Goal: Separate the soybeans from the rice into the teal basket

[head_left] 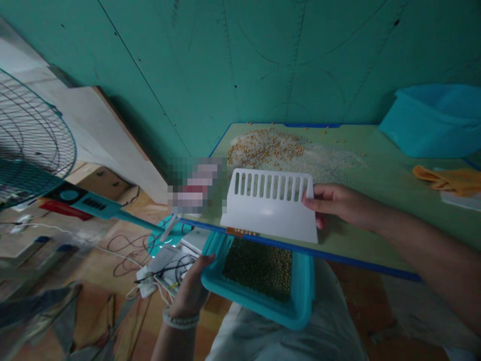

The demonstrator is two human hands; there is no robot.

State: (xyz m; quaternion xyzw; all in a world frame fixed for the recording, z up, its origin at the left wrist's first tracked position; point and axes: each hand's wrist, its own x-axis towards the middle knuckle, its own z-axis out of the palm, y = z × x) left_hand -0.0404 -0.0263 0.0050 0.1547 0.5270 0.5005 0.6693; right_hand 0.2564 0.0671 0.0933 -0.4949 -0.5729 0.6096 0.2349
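My left hand (195, 283) grips the left rim of a teal plastic basket (259, 306), held just below the table's front edge. Inside it lie dark green beans (248, 265) and yellow beans (284, 271). My right hand (330, 203) pinches the right side of a white slotted scoop (268, 215), its row of slots facing the wall. The scoop's near edge is at the table's front edge, where a few yellow beans (246, 232) show beside it. Beyond the scoop, yellow beans (270, 148) and pale small grains (323, 163) are spread on the table.
The green tabletop (376, 215) has a blue edge and meets a green wall (263, 60). A blue bin (432, 123) and an orange cloth (451, 180) are at the right. On the left stands a fan (33, 145), with cables (131, 250) on the floor.
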